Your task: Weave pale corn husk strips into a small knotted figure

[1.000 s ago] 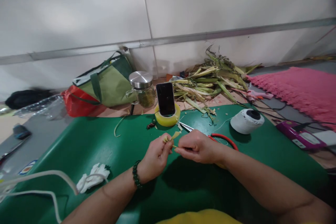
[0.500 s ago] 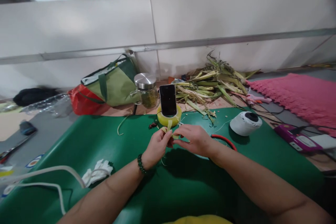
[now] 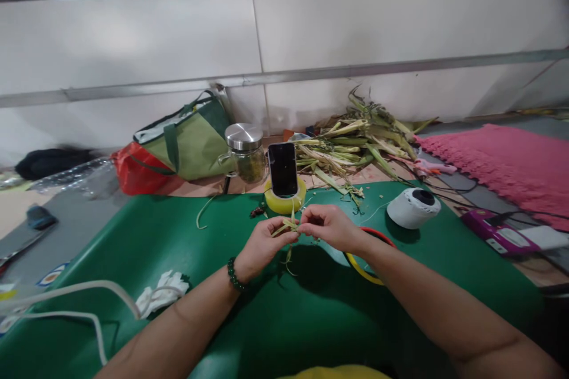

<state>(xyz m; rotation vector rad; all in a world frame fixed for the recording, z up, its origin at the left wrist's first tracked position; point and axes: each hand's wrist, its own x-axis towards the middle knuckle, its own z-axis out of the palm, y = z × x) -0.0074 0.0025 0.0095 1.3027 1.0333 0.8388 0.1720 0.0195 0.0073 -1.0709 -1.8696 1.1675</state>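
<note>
Between the fingers of my left hand [image 3: 265, 244] is a small piece of pale green plant strips [image 3: 288, 225], with loose ends sticking up and one hanging below. My right hand [image 3: 328, 226] pinches at the right side of the same strips, its fingertips close to my left thumb. Both hands are above the green mat [image 3: 186, 260]. Just beyond them, a dark-screened phone [image 3: 283, 170] leans upright on a roll of yellow tape [image 3: 272, 202]. A red and yellow curved tool handle [image 3: 365, 269] lies partly under my right forearm.
A white thread spool [image 3: 406, 213] stands right on the mat. Behind lie a heap of plant leaves [image 3: 355, 136], a lidded glass mug [image 3: 249, 163] and a green bag [image 3: 195, 154]. Crumpled tissue [image 3: 164, 293] and a white cable [image 3: 89, 289] are left. A purple power strip [image 3: 498, 234] sits right.
My left fingers have loosened and turned so more of the strips shows. My right hand's fingers have drawn closer together. My right forearm has shifted, uncovering the yellow handle.
</note>
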